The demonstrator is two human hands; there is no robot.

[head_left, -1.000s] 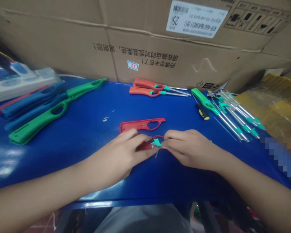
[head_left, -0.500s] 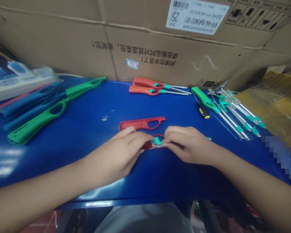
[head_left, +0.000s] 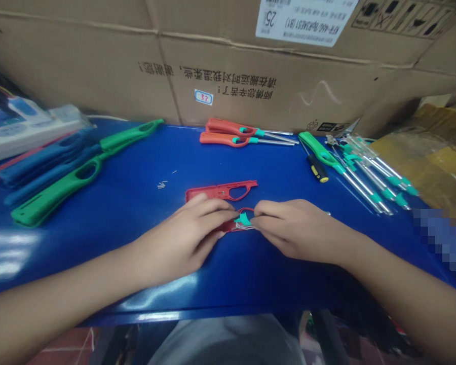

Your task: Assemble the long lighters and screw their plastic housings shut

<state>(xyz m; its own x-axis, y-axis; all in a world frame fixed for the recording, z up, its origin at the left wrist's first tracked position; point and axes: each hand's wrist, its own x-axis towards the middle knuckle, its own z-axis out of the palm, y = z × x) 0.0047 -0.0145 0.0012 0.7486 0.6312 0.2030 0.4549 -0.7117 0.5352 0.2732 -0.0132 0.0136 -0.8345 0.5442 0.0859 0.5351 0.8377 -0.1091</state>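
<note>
My left hand (head_left: 186, 230) is closed on the handle end of a red lighter shell half (head_left: 231, 227), covering most of it. In that shell sit a teal trigger (head_left: 244, 219) and thin pale wires (head_left: 243, 226). At the shell's front end, my right hand (head_left: 298, 228) pinches the lighter's metal tube, which its fingers hide; only a small shiny tip (head_left: 328, 213) shows beyond the knuckles. Just behind my hands lies the matching red shell half (head_left: 215, 191), hollow side up.
Small screws (head_left: 161, 185) lie left of centre. Green shells (head_left: 61, 195) and blue shells (head_left: 47, 159) sit left by a power strip (head_left: 30, 133). Orange lighters (head_left: 222, 139) lie at the back. A screwdriver (head_left: 317, 169) and metal tubes (head_left: 376, 177) are right. A cardboard box (head_left: 110, 66) stands behind.
My right fingers have shifted slightly and closed in nearer the teal trigger. The left hand keeps its hold on the red shell. The view has tilted slightly.
</note>
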